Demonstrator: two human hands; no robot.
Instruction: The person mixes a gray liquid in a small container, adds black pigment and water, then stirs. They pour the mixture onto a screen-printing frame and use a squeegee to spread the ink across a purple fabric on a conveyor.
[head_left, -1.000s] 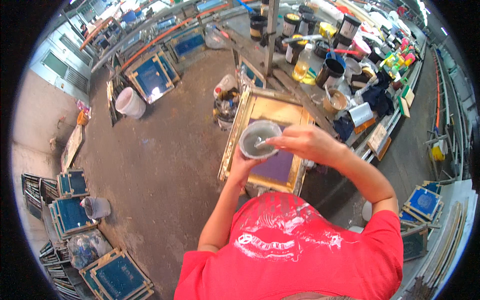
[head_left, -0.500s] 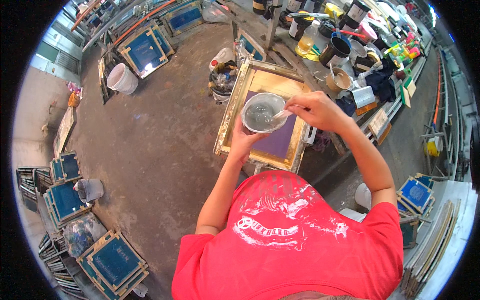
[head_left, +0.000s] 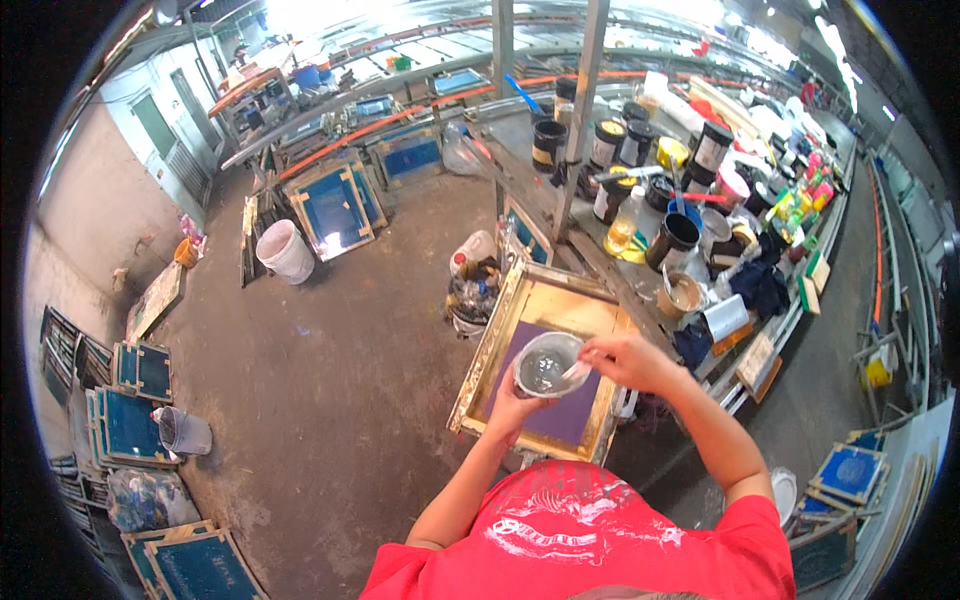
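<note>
Head view, left hand (head_left: 511, 411) clasping tub (head_left: 548, 392), right hand (head_left: 630, 361) pinching stirrer (head_left: 577, 371) (tip below, inside).

Near, the shirt (head_left: 590, 555) bears white print (head_left: 545, 540), perhaps lettering, too blurred to read; far right, the pale label (head_left: 707, 152) on a black tub (head_left: 713, 132) is illegible.

Left hand (head_left: 512, 409) partly hidden by cup (head_left: 548, 340)

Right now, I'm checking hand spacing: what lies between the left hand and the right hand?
In the head view, a translucent plastic tub of greyish contents lies between the left hand and the right hand, which holds a whitish stick.
</note>
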